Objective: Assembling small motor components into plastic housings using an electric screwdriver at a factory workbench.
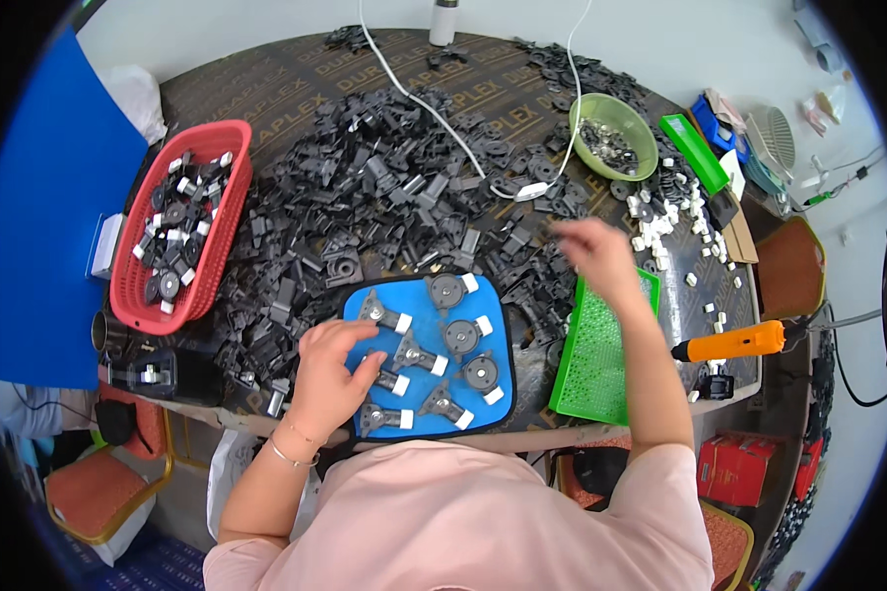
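Note:
My left hand (331,362) hovers at the left edge of a blue mat (419,313), thumb and fingers apart with nothing between them. On the mat lie several black plastic assemblies with white end pieces; one assembly (382,313) is just beyond my left fingertips, and another is partly hidden by my thumb. Some show a round disc (446,291) on top. My right hand (597,258) is stretched out over the right side of the loose black parts (384,187), above the far end of a green perforated tray (595,360). Its fingertips are blurred.
A red basket (229,212) of assemblies stands at the left. A green bowl (643,138) of small metal pieces sits at the far right, with white pieces (650,231) scattered nearby. An orange electric screwdriver (734,342) is at the right edge. A white cable (434,116) crosses the parts.

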`<state>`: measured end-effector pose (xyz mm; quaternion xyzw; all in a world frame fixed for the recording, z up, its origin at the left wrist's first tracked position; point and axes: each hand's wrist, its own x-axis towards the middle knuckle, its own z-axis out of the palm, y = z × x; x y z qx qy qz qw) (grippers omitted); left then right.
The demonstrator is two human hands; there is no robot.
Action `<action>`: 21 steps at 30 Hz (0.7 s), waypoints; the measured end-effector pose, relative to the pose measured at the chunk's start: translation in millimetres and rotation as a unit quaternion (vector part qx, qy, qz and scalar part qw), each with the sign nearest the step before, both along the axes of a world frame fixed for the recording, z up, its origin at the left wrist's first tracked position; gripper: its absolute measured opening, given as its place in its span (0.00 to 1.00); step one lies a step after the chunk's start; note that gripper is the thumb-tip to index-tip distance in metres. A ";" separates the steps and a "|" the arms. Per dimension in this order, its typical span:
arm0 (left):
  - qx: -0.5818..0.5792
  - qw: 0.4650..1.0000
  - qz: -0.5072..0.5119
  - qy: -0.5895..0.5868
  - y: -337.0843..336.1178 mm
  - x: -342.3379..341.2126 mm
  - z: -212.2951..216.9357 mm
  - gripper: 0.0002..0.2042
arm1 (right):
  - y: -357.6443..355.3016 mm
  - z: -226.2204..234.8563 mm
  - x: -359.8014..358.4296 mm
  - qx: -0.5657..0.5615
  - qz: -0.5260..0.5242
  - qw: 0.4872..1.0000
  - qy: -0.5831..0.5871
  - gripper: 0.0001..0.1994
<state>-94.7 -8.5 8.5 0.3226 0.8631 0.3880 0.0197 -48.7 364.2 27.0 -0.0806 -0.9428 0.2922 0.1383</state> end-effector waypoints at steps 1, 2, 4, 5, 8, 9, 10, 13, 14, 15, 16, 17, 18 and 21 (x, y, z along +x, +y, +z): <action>-0.004 1.000 0.003 0.010 -0.6 1.0 -1.1 0.13 | -31.0 0.3 9.3 -0.003 0.106 0.994 0.006 0.13; -0.007 1.000 0.004 0.005 0.5 1.0 -2.1 0.13 | -64.2 6.9 20.6 0.026 0.154 0.988 0.004 0.13; 0.014 1.000 -0.016 -0.001 4.0 1.2 -2.1 0.13 | -103.4 2.8 43.3 0.065 0.225 0.972 -0.015 0.13; 0.008 1.000 -0.021 0.005 6.1 1.2 -0.4 0.13 | -112.7 -4.2 50.1 0.043 0.270 0.961 0.042 0.13; 0.005 1.000 -0.028 -0.001 3.8 6.6 4.5 0.13 | -134.9 -9.0 73.1 0.101 0.340 0.931 0.079 0.12; 0.008 1.000 -0.024 -0.006 1.9 7.8 3.2 0.12 | -139.5 -11.3 78.3 0.100 0.342 0.931 0.077 0.12; 0.008 1.000 -0.022 -0.008 -0.4 8.9 2.2 0.12 | -143.4 -14.4 82.9 0.129 0.348 0.924 0.091 0.12; 0.006 1.000 -0.016 -0.016 -5.4 13.2 0.1 0.12 | -147.6 -23.3 89.7 0.168 0.355 0.914 0.102 0.11; 0.009 1.000 -0.016 -0.012 -6.2 14.6 -0.4 0.12 | -148.1 -25.1 90.8 0.177 0.356 0.912 0.101 0.11; 0.012 1.000 -0.016 -0.007 -6.9 15.9 -0.8 0.12 | -148.6 -25.3 92.1 0.178 0.357 0.911 0.101 0.11; 0.013 1.000 -0.015 -0.007 -7.4 16.7 -0.9 0.12 | -148.9 -25.4 93.3 0.182 0.354 0.912 0.102 0.10; 0.013 1.000 -0.017 -0.005 -7.7 17.2 -0.8 0.12 | -149.3 -25.3 94.3 0.185 0.350 0.913 0.104 0.10; 0.013 1.000 -0.019 -0.003 -8.0 17.6 -0.6 0.12 | -149.8 -25.0 94.8 0.186 0.350 0.912 0.104 0.10; 0.013 1.000 -0.019 -0.001 -8.5 18.2 -0.3 0.12 | -150.8 -24.5 94.5 0.193 0.341 0.914 0.107 0.10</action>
